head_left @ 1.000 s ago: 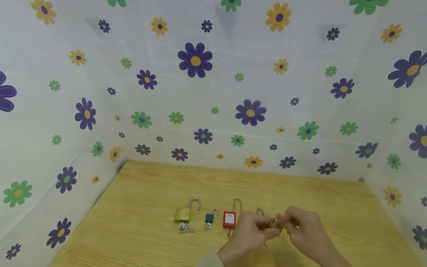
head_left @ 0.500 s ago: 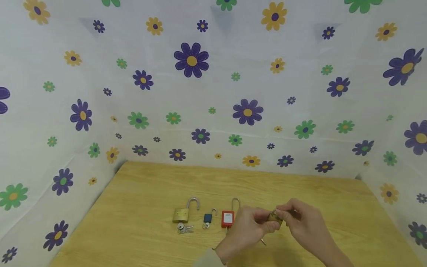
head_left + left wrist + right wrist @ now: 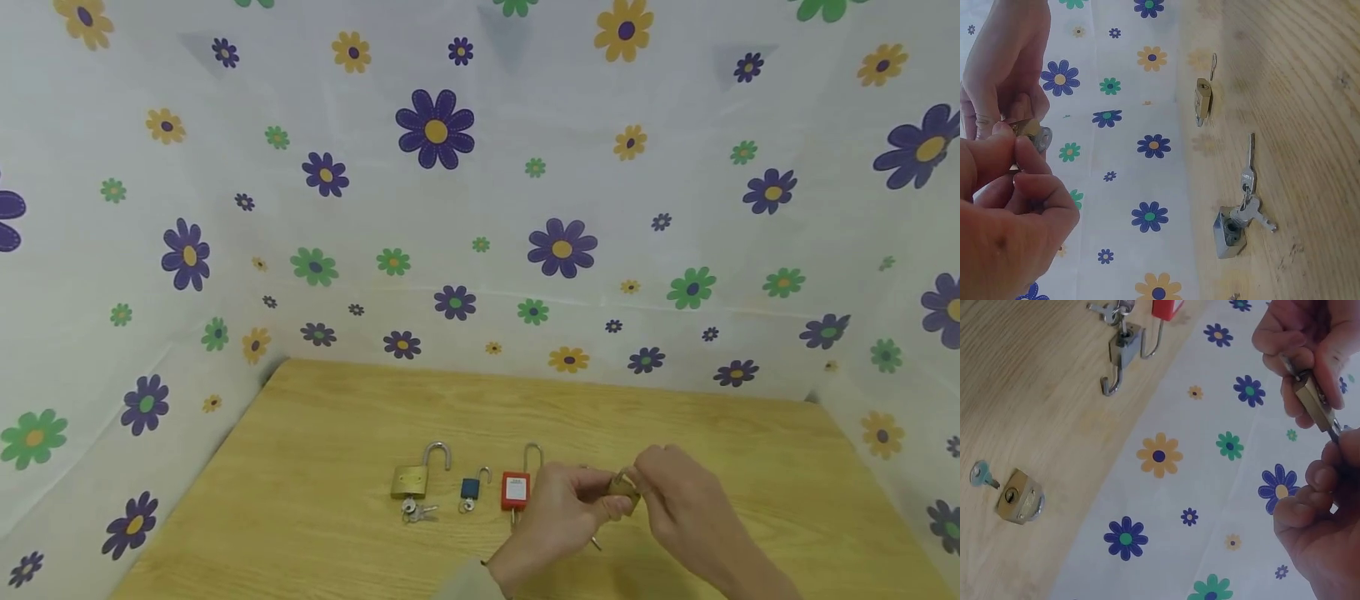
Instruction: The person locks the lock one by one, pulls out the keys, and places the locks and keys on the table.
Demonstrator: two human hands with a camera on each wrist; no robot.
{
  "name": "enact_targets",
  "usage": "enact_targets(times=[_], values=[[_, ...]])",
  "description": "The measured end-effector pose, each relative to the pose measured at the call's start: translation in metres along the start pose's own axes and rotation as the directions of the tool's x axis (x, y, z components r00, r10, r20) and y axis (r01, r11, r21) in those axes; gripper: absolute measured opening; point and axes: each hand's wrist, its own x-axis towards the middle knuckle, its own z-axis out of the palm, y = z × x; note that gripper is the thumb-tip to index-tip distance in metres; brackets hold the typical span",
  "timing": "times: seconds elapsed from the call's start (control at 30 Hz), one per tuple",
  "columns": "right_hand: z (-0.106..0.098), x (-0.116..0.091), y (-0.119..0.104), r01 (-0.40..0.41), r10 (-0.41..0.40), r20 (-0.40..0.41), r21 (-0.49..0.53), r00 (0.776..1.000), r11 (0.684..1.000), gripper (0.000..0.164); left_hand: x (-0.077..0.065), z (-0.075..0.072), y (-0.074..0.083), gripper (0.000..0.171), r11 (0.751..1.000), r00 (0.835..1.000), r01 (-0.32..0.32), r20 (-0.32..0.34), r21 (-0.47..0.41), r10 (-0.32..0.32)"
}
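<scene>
Left hand (image 3: 551,512): fingers and thumb are closed round the body of a held brass padlock (image 3: 624,493).
Right hand (image 3: 686,512): fingers are curled, a thin metal part (image 3: 1335,433) at one end of that padlock being pinched; whether it is a key cannot be told.
Position of held padlock: raised between both hands, over the right half of the wooden table (image 3: 360,417); a shackle is seen at its other end in the right wrist view.
Row, from left: a large brass padlock (image 3: 409,482), shackle swung out, with keys (image 3: 422,512) at its base; a blue padlock (image 3: 470,489); a red padlock (image 3: 515,490), partly covered by the left hand.
Grey padlock (image 3: 1125,347): lies beyond the red one, shackle extended, keys attached.
Second brass padlock (image 3: 1019,497): lies apart, a key (image 3: 980,472) just beside it.
Backdrop: a flowered sheet (image 3: 495,200) is hung round the table.
</scene>
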Motion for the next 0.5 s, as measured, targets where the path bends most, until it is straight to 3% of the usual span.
enact_targets(times=[0.17, 0.5], values=[[0.005, -0.005, -0.001, -0.013, 0.013, 0.007, 0.016, 1.0, 1.0, 0.031, -0.003, 0.003, -0.001, 0.015, 0.999, 0.999, 0.034, -0.031, 0.005, -0.034], [0.01, -0.012, -0.003, -0.019, 0.019, 0.009, 0.023, 1.0, 1.0, 0.034, -0.006, 0.007, -0.004, 0.014, 0.999, 0.998, 0.035, -0.049, 0.008, -0.035]])
